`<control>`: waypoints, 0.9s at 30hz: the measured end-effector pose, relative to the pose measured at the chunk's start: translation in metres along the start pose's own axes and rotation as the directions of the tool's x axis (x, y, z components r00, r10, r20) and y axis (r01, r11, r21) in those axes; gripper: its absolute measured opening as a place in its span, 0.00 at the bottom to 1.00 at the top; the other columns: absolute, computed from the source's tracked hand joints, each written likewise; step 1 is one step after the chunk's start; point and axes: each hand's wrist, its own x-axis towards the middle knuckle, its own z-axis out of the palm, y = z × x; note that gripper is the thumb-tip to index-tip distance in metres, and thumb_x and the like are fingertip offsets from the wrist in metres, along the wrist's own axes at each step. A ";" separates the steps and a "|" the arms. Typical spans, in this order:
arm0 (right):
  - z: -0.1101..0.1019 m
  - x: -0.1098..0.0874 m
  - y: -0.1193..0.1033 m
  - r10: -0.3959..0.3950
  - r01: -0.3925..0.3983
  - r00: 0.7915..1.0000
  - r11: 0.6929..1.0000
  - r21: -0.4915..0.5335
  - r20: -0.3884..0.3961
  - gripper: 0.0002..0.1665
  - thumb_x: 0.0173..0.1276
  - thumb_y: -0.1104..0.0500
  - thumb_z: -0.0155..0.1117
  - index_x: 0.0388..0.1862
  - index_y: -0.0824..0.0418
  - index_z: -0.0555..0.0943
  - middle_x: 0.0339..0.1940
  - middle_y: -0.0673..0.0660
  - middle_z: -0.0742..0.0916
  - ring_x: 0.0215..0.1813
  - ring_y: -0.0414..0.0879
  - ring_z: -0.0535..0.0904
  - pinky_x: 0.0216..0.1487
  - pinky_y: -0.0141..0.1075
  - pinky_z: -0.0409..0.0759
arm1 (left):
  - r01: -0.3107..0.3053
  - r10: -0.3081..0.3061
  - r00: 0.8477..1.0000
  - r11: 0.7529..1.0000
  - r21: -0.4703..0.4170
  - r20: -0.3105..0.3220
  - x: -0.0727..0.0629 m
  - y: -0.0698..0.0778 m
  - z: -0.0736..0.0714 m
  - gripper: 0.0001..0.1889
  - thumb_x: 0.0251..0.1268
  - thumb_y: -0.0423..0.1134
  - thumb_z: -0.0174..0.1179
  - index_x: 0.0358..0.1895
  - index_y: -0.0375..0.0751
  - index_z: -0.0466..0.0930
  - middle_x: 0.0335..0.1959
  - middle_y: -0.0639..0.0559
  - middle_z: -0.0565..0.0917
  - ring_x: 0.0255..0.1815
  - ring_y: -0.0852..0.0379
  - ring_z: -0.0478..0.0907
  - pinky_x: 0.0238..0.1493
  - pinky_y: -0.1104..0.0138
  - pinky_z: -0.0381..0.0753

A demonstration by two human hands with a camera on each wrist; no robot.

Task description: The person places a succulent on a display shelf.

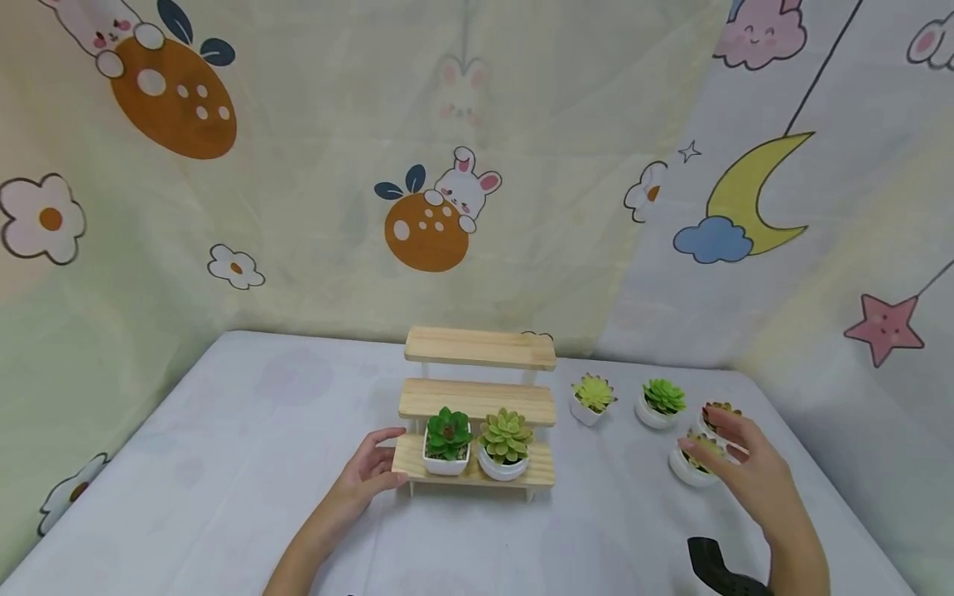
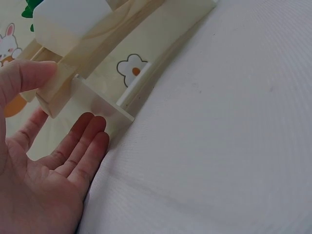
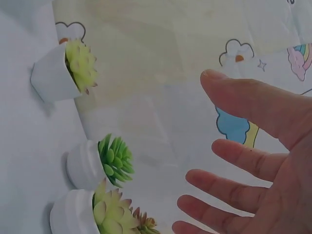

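Head view shows the person's two hands well apart over a table covered with white cloth (image 1: 298, 430). The left hand (image 1: 368, 468) holds the left end of the lowest board of a three-tier stand of pale wood (image 1: 477, 399), thumb at the front edge and index finger at the back; in the left wrist view its other fingers extend beside the stand's leg. The right hand (image 1: 763, 476) hovers at the right with fingers spread, and the right wrist view shows nothing between them. Below it, partly covered, are a yellow-green succulent in a round white pot (image 1: 687, 470) and, just behind, a reddish-brown succulent in a white pot (image 1: 725, 406).

On the stand's lowest board, a dark green succulent in a square white pot (image 1: 446, 447) sits left of a pale green succulent in a round white pot (image 1: 504, 447). Between stand and right hand, on the cloth, are a lime-yellow succulent in an angular white pot (image 1: 592, 399) and a bright green succulent in a round white pot (image 1: 660, 406). A black curved object (image 1: 715, 567) shows beside the right forearm. Behind hangs a pastel cloth backdrop (image 1: 320, 165) printed with rabbits, flowers and a yellow moon.
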 end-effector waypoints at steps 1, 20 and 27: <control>-0.001 0.002 0.003 0.007 -0.007 1.000 1.000 -0.001 -0.002 0.51 0.63 0.39 0.59 0.71 0.69 0.51 0.69 0.71 0.61 0.67 0.66 0.56 0.61 0.61 0.59 | -0.003 0.003 1.000 1.000 -0.003 0.001 0.000 0.000 0.000 0.33 0.57 0.37 0.61 0.66 0.50 0.59 0.57 0.41 0.71 0.53 0.55 0.73 0.51 0.68 0.72; -0.001 0.021 0.042 0.238 -0.228 0.962 0.970 -0.086 0.134 0.61 0.61 0.35 0.57 0.72 0.72 0.39 0.69 0.78 0.53 0.65 0.71 0.55 0.58 0.61 0.64 | 0.006 -0.006 1.000 1.000 -0.004 -0.004 -0.002 -0.001 0.000 0.32 0.57 0.37 0.61 0.66 0.50 0.59 0.57 0.42 0.71 0.52 0.56 0.73 0.51 0.69 0.72; 0.005 0.028 0.053 0.284 -0.279 0.943 0.959 -0.058 0.173 0.65 0.60 0.33 0.57 0.72 0.72 0.35 0.68 0.78 0.53 0.65 0.70 0.56 0.57 0.60 0.65 | 0.001 -0.001 1.000 1.000 -0.001 0.001 0.000 -0.001 -0.001 0.32 0.57 0.38 0.61 0.66 0.50 0.59 0.57 0.41 0.71 0.53 0.55 0.73 0.52 0.67 0.71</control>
